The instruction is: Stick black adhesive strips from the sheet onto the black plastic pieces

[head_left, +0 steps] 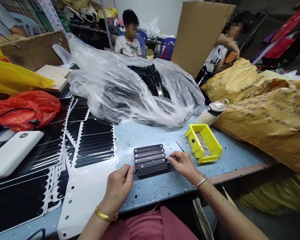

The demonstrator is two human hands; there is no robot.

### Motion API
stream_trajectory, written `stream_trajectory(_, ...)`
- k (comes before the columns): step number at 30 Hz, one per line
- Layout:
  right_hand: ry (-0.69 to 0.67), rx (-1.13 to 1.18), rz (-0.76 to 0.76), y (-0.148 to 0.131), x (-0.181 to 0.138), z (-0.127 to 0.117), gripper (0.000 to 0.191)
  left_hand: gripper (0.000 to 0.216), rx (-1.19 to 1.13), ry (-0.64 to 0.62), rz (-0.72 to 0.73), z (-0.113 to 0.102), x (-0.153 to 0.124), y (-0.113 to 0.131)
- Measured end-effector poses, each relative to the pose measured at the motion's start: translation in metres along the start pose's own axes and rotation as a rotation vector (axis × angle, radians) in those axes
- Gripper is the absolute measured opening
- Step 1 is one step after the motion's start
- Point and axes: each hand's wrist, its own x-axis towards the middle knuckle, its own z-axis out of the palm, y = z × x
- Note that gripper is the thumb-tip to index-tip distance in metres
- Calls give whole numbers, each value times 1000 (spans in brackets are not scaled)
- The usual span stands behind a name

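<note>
Several black strips [150,160] with a diamond-textured face lie side by side on the table, small shiny metal pieces at some of their ends. My left hand [119,185] is closed at their left end, thumb pressed to the curled fingers. What it pinches, if anything, is too small to make out. At the right end of the strips, my right hand [183,164] pinches thumb and forefinger together; anything between the tips is hidden. Right of that hand stands a yellow bin [216,146] holding many small silvery metal parts [203,145]. A thin dark stick [180,146] lies just behind the right hand.
Sheets of black adhesive strips [96,141] cover the left, with a white power bank [17,153] and a red bag [27,108]. Behind is a clear plastic bag [102,86] of black parts. A bottle [210,113] and yellow sacks [270,110] stand right. Other people sit beyond.
</note>
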Motion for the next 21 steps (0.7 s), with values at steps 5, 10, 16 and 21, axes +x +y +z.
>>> stream_trajectory(5, -92, 154, 145, -5, 2, 9, 29, 37, -15, -28, 13, 3, 1, 4)
stream_trajectory(10, -94, 177, 172, -9, 5, 12, 25, 31, 16, -6, 16, 9, 1, 6)
stream_trajectory(16, -128, 166, 189, -11, 11, 10, 18, 27, 20, 21, 45, 10, 1, 5)
stream_trajectory(21, -151, 196, 221, -13, 15, 7, 14, 23, 11, 51, 57, 11, 1, 6)
